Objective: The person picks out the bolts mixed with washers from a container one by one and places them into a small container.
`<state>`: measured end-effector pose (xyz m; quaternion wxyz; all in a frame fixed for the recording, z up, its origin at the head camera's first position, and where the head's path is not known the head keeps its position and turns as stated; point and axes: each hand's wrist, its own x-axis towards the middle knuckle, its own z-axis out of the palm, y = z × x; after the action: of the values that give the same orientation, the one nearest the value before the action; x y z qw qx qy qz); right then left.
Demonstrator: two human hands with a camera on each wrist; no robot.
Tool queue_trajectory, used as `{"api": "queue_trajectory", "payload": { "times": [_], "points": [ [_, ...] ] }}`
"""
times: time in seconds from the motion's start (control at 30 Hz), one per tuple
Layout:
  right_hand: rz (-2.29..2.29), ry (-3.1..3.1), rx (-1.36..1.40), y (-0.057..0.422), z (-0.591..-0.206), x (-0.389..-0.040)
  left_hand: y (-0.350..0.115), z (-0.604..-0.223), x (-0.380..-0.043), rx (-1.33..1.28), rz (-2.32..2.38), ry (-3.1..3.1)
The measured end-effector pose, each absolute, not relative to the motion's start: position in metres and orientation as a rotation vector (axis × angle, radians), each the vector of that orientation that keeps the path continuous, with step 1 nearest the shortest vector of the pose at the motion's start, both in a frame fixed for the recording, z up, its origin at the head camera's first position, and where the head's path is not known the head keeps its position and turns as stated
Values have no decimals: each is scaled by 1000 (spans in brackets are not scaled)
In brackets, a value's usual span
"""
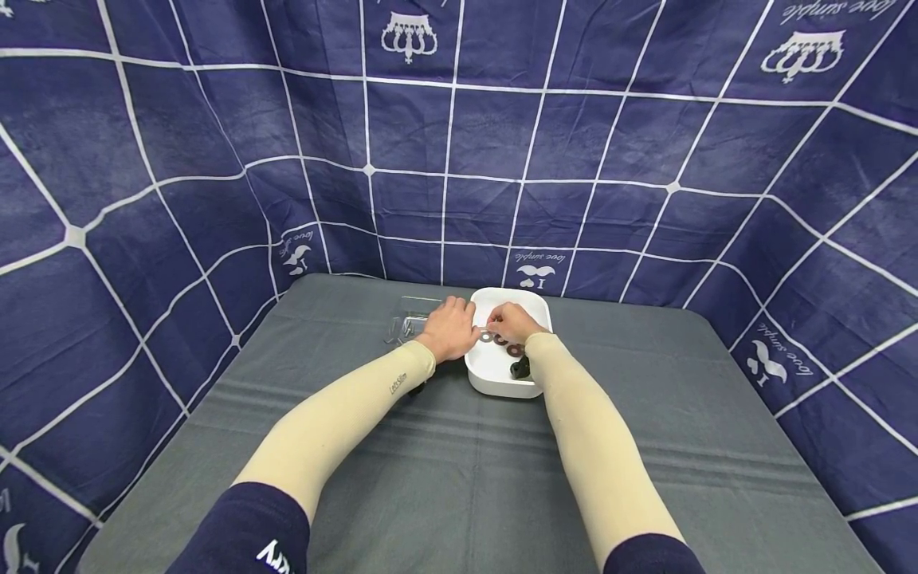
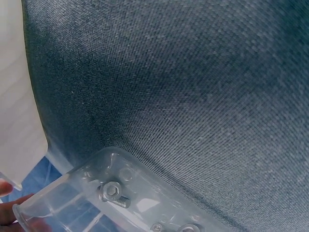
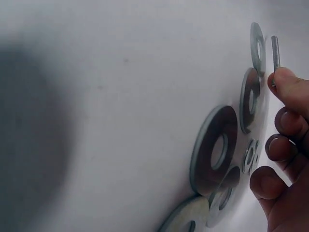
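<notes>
My right hand [image 1: 512, 323] pinches a thin threaded metal screw [image 3: 275, 50] between thumb and finger, above the white tray [image 1: 495, 387]; the screw's lower end is hidden by the fingers. Beside them in the right wrist view lie several flat metal washers [image 3: 215, 151] of different sizes. My left hand [image 1: 449, 327] is at the tray's left side, near a clear plastic box [image 2: 53, 186]. Left fingertips [image 2: 8, 212] show by the box's rim in the left wrist view; their grip is unclear. Inside the box are metal bolts [image 2: 112, 190].
A black object [image 1: 519, 368] lies in the near right part of the white tray. Another dark item [image 1: 417, 388] shows partly beneath the left forearm. Grey cloth [image 1: 430, 494] covers the table, and a blue checked curtain [image 1: 502, 143] hangs behind it.
</notes>
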<state>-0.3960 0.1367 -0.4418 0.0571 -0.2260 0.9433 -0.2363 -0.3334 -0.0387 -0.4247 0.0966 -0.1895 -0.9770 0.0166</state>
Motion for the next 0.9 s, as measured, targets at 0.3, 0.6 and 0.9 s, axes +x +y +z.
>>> {"api": "queue_trajectory", "payload": {
  "times": [0.3,0.6,0.9],
  "points": [
    [-769,2841,-599,145,-439,-398,-40,-423,-334,-547,91,-2902],
    [-750,2889,-649,148,-432,-394,-42,-419,-336,-557,105,-2921],
    [-734,2917,-719,148,-419,-395,-43,-415,-334,-570,111,-2930]
  ]
}}
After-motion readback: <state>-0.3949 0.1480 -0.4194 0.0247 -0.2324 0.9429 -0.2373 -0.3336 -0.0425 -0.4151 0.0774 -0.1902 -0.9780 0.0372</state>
